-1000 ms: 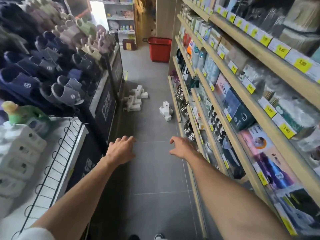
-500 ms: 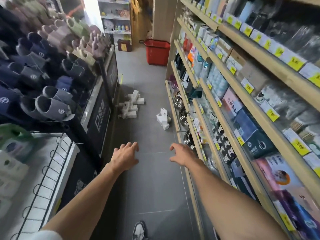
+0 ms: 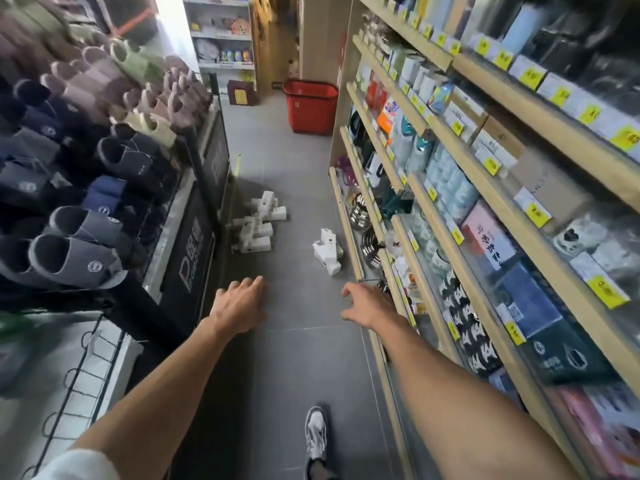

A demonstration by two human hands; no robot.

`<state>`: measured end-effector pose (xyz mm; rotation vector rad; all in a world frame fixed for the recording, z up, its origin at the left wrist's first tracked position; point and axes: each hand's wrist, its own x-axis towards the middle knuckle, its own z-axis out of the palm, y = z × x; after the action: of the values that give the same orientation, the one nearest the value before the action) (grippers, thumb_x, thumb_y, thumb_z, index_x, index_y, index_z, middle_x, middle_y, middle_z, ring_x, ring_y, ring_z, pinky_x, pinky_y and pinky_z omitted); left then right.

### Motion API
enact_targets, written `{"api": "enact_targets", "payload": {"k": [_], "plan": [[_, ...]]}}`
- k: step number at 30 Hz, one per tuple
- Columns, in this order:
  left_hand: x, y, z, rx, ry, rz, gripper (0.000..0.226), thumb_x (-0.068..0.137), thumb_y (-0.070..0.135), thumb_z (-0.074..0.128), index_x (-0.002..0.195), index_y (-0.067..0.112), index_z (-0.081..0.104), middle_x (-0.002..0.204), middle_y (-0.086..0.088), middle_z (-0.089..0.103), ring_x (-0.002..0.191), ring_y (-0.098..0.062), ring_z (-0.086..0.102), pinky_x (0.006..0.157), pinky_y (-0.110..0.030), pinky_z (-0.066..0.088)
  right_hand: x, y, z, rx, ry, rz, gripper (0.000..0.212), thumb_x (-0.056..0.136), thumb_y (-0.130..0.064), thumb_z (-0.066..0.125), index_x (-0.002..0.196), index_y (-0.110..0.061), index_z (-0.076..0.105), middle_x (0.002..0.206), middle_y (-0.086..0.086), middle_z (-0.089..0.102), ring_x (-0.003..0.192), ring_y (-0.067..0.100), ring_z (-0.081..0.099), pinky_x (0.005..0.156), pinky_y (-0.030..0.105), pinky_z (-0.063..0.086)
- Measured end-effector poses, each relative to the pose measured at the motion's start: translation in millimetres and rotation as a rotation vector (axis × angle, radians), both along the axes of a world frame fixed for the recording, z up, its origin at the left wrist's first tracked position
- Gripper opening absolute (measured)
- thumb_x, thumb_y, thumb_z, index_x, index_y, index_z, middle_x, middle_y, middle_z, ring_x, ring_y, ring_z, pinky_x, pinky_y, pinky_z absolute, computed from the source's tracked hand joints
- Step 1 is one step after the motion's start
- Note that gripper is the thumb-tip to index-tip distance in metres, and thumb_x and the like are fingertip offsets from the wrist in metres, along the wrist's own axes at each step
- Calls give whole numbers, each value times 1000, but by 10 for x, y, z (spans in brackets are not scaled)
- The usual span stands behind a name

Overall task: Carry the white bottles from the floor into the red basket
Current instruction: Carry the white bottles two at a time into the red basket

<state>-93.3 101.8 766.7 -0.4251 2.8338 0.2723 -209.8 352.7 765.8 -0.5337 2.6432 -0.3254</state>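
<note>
I'm holding left hand (image 3: 239, 303) and right hand (image 3: 369, 306) out, fingers spread, gripping nothing, white bottles (image 3: 258, 226) lying heaped well short of red basket (image 3: 310, 105), its inside hidden, price tags (image 3: 538, 213) unreadable.

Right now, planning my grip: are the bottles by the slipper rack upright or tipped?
Tipped: the white bottles lie heaped, mostly sideways, on the floor.

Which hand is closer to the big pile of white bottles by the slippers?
Left. The left hand hovers open short of the big pile of white bottles, nearly in line with it. The right hand is over by the wooden shelves.
</note>
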Motion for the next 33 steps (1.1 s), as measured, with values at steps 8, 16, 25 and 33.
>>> {"api": "enact_targets", "payload": {"k": [8,16,25,33], "plan": [[-715,-299,65,-138,-18,-39,65,83,44,68,139,32,38,132,2,50,123,-26,48,97,-46,42,-1090,-429,96,-64,47,50,46,83,-32,76,126,-31,59,128,1,66,119,25,57,97,33,45],[-1188,-638,38,-69,-31,86,65,84,42,70,139,33,38,135,3,50,124,-25,48,96,-45,41,-1922,-804,127,-39,16,103,47,81,-29,76,124,-32,58,124,0,66,116,26,57,90,33,43],[-1888,-1189,-28,15,-46,15,67,84,38,70,142,33,37,139,3,49,123,-22,49,98,-44,44,-2553,-1322,18,-44,-40,132,50,78,-36,79,123,-31,59,123,-1,65,115,26,59,98,35,47],[-2447,-2020,49,-35,-23,69,65,86,39,69,142,34,36,136,3,50,123,-22,49,98,-43,43,-3257,-1955,200,-49,-16,124,47,79,-36,79,121,-32,59,115,1,68,111,26,59,89,34,48]]}}
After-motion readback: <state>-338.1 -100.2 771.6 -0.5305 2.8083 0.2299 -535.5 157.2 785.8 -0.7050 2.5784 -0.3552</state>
